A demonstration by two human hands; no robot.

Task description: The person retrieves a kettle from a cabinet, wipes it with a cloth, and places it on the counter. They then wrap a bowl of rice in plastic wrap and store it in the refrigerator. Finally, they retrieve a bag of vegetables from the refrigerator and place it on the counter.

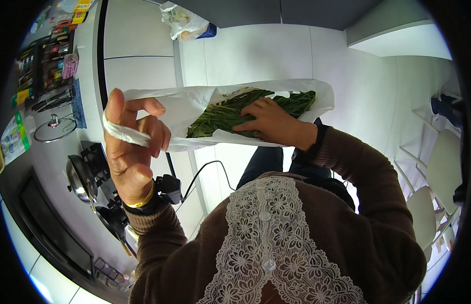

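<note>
A white plastic bag [174, 98] hangs before me, its mouth spread wide. Inside lies a mass of long green leafy stalks [212, 117], which look like garlic chives or a similar leafy vegetable. One twisted handle of the bag loops around the fingers of my left hand [134, 140], which is raised with the palm showing. My right hand [273, 123] reaches into the bag from the right. Its spread fingers rest on the green stalks; whether they grip any is not clear.
On the left is a counter with a glass pot lid [55, 129], a steel pan [81, 178] and a dark frying pan [112, 222] on a stove. Another plastic bag [184, 21] lies beyond, near grey cabinets [250, 13]. Pale chairs [442, 167] stand to the right.
</note>
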